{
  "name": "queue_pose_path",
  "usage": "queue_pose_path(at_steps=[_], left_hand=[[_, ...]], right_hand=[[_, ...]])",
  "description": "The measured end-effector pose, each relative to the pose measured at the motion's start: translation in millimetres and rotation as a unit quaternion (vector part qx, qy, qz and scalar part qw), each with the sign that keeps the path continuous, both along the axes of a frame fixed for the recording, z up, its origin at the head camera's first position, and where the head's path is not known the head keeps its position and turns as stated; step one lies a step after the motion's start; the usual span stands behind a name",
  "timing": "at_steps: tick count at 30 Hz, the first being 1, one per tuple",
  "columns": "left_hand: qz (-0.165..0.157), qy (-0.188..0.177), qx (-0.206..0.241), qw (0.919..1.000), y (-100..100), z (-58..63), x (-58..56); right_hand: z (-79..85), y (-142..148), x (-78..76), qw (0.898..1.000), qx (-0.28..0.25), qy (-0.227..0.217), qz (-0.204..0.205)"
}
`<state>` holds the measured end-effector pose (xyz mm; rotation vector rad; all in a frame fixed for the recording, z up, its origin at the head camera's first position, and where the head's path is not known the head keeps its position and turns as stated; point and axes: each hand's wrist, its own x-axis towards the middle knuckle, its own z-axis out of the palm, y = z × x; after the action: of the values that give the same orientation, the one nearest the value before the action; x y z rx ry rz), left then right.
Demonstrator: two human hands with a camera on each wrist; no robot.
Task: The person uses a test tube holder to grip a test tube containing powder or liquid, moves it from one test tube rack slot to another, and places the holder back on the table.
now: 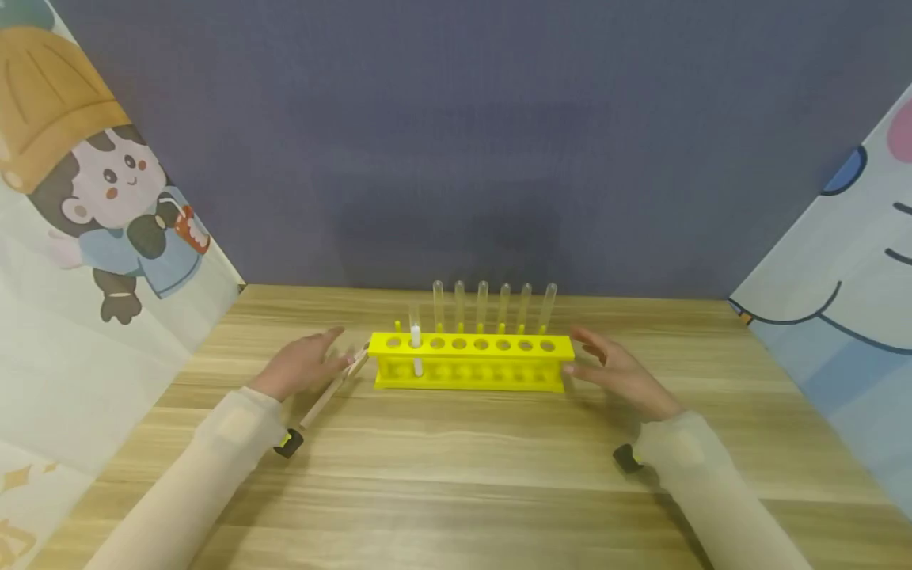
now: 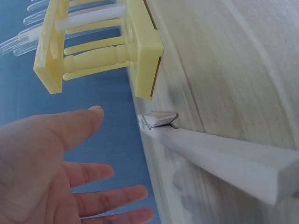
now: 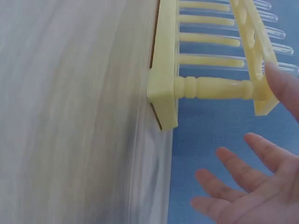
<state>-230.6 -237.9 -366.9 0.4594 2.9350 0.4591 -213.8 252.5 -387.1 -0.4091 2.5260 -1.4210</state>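
Observation:
A yellow test tube rack stands upright on the table. Its second hole from the left holds a test tube with white content. Several clear test tubes sit upside down on pegs along the back. My left hand is just left of the rack, fingers extended and holding nothing. Beside it a wooden test tube clamp lies on the table, its far end close to the rack. At the rack's right end is my right hand, fingers spread; its thumb overlaps the top plate's corner in the right wrist view.
The wood-grain tabletop reaches back to a dark blue panel. Printed cartoon sheets flank it, a figure in an orange hat at left and a pale blue and white design at right.

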Motion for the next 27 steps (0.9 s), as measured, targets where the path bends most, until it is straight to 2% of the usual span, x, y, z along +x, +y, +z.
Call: queue_pose_path(at_steps=[4,9,13,21,27], left_hand=[[-0.004,-0.003,0.004,1.0,1,-2.1,-1.4],[-0.008,-0.003,0.01,0.9999,3,-4.5,-3.5],[-0.012,-0.005,0.009,0.9999,6,-5.6,-4.8],[-0.02,-0.019,-0.01,0.9996,10,-9.7,-7.8],[-0.024,-0.012,-0.009,0.9996,12,-15.1,-9.1]], right_hand=[[-1.7,-4,-1.2,0.999,-0.037,-0.025,0.003],[-3.6,-9,-1.1,0.998,-0.041,-0.041,-0.016],[-5.6,-12,1.3,0.998,-0.035,-0.039,-0.034],[-10.9,-22,-2.6,0.994,-0.075,-0.038,-0.063],[-13.1,-29,-3.9,0.992,-0.102,-0.035,-0.06]])
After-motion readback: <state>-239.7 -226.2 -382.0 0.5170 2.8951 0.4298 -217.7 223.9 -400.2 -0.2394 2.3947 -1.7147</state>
